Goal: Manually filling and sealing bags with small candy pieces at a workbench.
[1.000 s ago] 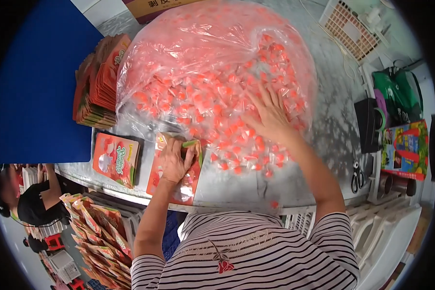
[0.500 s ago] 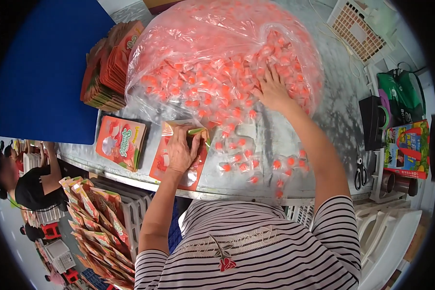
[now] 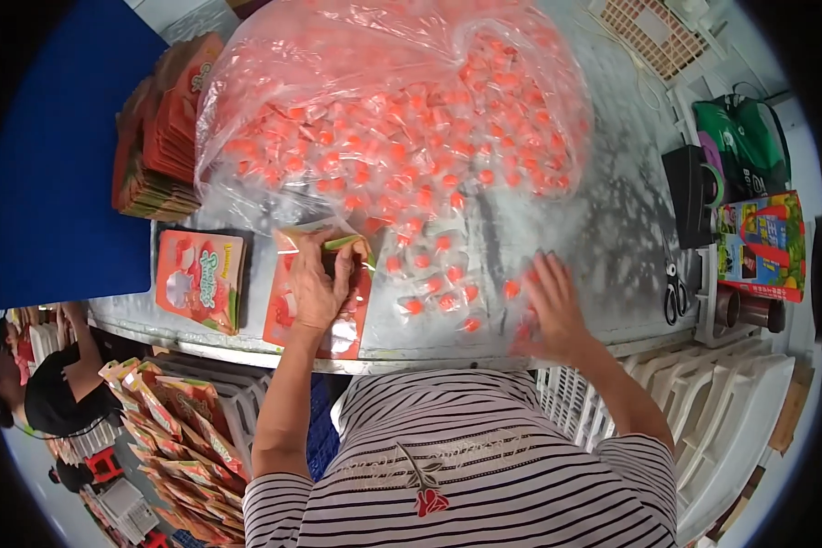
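My left hand point(image 3: 318, 290) lies over a red printed pouch point(image 3: 347, 331) on the table, its fingers curled at the pouch's upper edge. My right hand point(image 3: 558, 309) rests low over the tabletop with fingers stretched out, slightly blurred; a few wrapped candies point(image 3: 511, 289) show beside and under it. Between my hands lies a loose group of small clear-wrapped candies with orange-red centres point(image 3: 447, 301). Beyond them sits a large clear plastic bag point(image 3: 374, 64) full of the same candies, its mouth spread toward me.
A short stack of pouches point(image 3: 201, 279) lies left of my left hand, with taller stacks point(image 3: 169, 128) behind. Filled-looking pouches point(image 3: 169, 429) stand in a crate at lower left. Scissors point(image 3: 674, 297), a black box point(image 3: 690, 196) and white crates point(image 3: 721, 429) are on the right.
My right hand has come back from the candies at the bag's mouth to the loose ones near the table's front edge. My left hand stays on the pouch. The view has shifted slightly.
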Demonstrator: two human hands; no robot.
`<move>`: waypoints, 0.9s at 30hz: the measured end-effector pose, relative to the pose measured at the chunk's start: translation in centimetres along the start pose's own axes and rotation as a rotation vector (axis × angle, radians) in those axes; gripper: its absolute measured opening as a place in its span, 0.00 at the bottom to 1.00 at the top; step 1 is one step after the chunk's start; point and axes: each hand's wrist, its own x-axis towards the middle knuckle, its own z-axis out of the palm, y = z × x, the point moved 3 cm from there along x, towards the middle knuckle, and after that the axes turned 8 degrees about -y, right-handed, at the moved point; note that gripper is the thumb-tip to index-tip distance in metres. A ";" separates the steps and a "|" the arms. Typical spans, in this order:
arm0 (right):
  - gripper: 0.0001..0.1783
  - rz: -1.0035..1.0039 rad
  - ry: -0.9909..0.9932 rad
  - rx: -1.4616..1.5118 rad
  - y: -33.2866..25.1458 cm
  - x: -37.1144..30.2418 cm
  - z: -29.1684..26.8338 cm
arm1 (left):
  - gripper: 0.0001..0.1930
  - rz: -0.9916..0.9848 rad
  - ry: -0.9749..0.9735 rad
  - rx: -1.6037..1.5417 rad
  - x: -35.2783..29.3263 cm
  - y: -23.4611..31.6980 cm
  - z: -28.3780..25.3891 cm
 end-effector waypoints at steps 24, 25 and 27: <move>0.17 -0.248 -0.082 1.003 -13.9 12.2 -6.4 | 0.10 0.461 -0.438 0.514 -1.1 15.5 -10.8; 0.16 -0.195 -0.198 0.978 -13.9 12.2 -6.2 | 0.10 0.497 -0.453 0.586 -1.0 15.9 -10.8; 0.10 -0.184 -0.171 0.997 -13.6 12.2 -5.9 | 0.11 0.530 -0.544 0.632 -0.9 16.2 -11.1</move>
